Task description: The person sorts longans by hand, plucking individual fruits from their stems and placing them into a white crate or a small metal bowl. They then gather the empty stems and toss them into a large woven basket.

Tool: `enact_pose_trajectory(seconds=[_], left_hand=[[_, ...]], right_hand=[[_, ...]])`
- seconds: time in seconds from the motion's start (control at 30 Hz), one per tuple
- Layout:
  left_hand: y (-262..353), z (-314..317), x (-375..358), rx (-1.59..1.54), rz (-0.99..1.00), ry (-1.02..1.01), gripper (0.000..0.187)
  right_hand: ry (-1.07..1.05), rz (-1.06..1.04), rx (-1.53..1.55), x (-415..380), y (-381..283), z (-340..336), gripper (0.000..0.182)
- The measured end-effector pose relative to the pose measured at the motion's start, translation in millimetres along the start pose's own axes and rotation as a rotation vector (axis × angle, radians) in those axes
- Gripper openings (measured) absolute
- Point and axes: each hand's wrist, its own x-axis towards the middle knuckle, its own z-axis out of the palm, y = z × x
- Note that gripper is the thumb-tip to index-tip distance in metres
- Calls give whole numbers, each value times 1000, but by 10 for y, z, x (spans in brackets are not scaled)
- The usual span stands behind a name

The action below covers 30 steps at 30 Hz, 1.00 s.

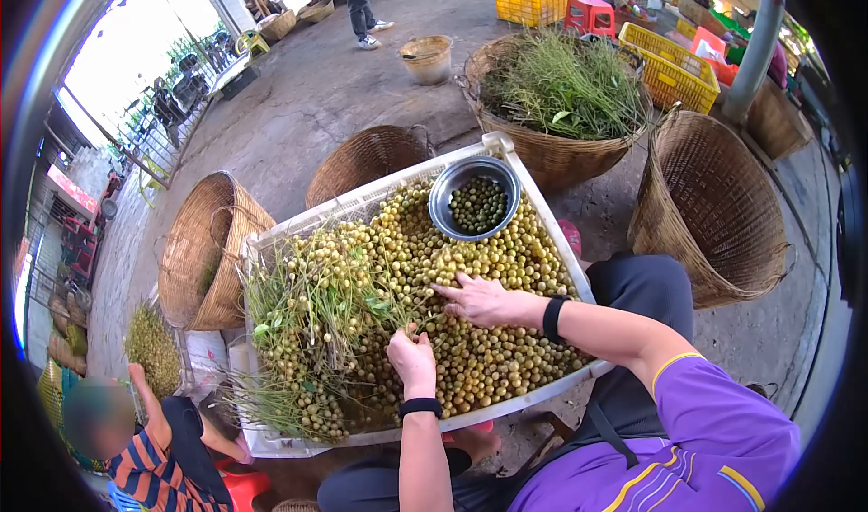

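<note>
A white plastic crate [551, 227] holds many loose round yellow-green fruits [488, 358]. On its left side lie fruits still on green stems [316, 304]. My left hand [412, 360] is closed at the edge of the stems, thumb and fingertips pinched together; what they hold is too small to name. Just up and to the right, my right hand [479, 301] rests over the loose fruits with its fingers apart. A metal bowl [439, 200] with darker green fruits sits on the fruits at the crate's far side.
Woven baskets stand around the crate: one at left [203, 250], one behind [362, 164], one at right [714, 205], and one full of green stems [561, 164]. A person in a striped shirt [163, 467] sits at lower left. Another person's legs [357, 6] show at the back.
</note>
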Motion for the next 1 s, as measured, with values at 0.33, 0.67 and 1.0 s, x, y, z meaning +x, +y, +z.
enact_pose_trajectory(seconds=[0.33, 0.67, 1.0], left_hand=[[-89, -40, 67, -26, 75, -23, 12], [-144, -459, 43, -760, -255, -140, 6], [319, -1192, -304, -1109, -340, -210, 9]], right_hand=[[-20, -224, -9, -780, 17, -415, 37], [-253, -158, -165, -2034, 70, 79, 45], [-248, -105, -261, -1592, 102, 366, 57]])
